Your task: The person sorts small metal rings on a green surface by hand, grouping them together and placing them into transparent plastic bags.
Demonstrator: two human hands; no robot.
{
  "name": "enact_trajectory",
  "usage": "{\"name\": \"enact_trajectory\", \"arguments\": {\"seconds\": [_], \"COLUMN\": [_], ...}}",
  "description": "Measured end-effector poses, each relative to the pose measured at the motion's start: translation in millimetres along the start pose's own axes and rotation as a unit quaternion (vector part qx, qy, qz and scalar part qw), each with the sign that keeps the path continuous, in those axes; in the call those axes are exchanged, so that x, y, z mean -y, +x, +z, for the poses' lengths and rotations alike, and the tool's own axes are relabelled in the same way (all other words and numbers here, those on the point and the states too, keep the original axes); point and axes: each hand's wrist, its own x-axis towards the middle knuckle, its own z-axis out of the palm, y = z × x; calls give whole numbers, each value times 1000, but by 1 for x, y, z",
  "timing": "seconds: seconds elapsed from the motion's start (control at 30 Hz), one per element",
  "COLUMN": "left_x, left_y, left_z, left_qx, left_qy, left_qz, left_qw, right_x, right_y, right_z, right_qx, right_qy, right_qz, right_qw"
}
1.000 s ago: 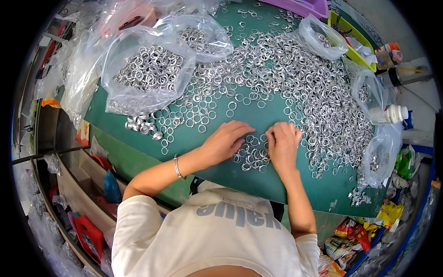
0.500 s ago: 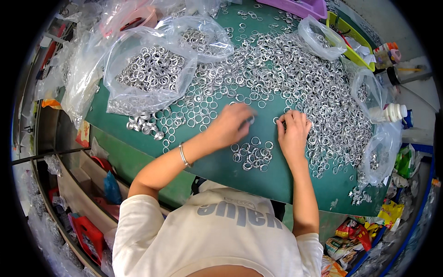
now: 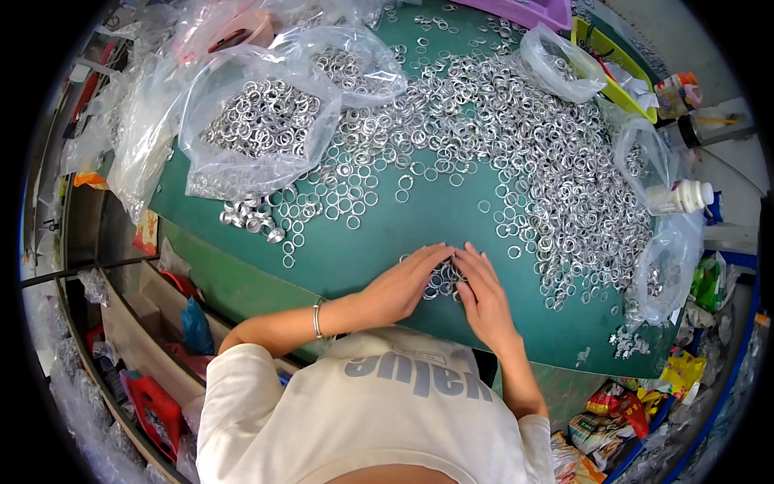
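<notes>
Green tabletop (image 3: pixel 379 242) under even, bright light, its far and right edges crowded with clear plastic bags (image 3: pixel 141 145), a yellow-green tray (image 3: pixel 617 89) and a white bottle (image 3: pixel 689 195); open shelving (image 3: pixel 121 323) below left holds red and blue items; coloured packets (image 3: pixel 613 419) lie lower right.

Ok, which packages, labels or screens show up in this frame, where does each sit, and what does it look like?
Clear plastic bag, far left of the green table: crumpled, full of silver rings.
Second clear bag, behind it: rings inside too.
Small clear bag, far right: nearly empty.
Clear bag, right edge: a few rings inside.
White bottle, right edge: lying down, label unreadable.
Colourful wrappers, lower right below the table: red, yellow, crumpled.
No screens.
</notes>
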Motion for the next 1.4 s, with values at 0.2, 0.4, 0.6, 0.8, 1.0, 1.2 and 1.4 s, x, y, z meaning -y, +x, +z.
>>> {"name": "enact_trajectory", "arguments": {"seconds": [0.2,0.4,0.6,0.8,1.0,1.2,1.4], "left_x": [-7,-12,24,45,45,42,44], "left_y": [-19,-98,-118,-91,-94,-91,-91], "left_z": [9,-6,17,35,36,38,39], "left_qx": [-157,3,18,42,30,17,15], "left_qy": [-119,-346,-524,-728,-729,-736,-732], "left_qz": [-21,-175,-364,-386,-402,-397,-406], "left_qw": [980,922,770,565,553,548,547], "right_x": [-2,-5,14,8,11,30,25], "right_y": [-3,-16,18,25,10,3,4], "right_z": [-7,0,15,24,24,35,41], "right_qx": [0,65,94,106,19,-19,-10], "right_qy": [39,21,-48,-41,-59,-133,-157], "right_qz": [18,-31,-106,-136,-103,-86,-113], "right_qw": [999,997,989,984,993,987,981]}}
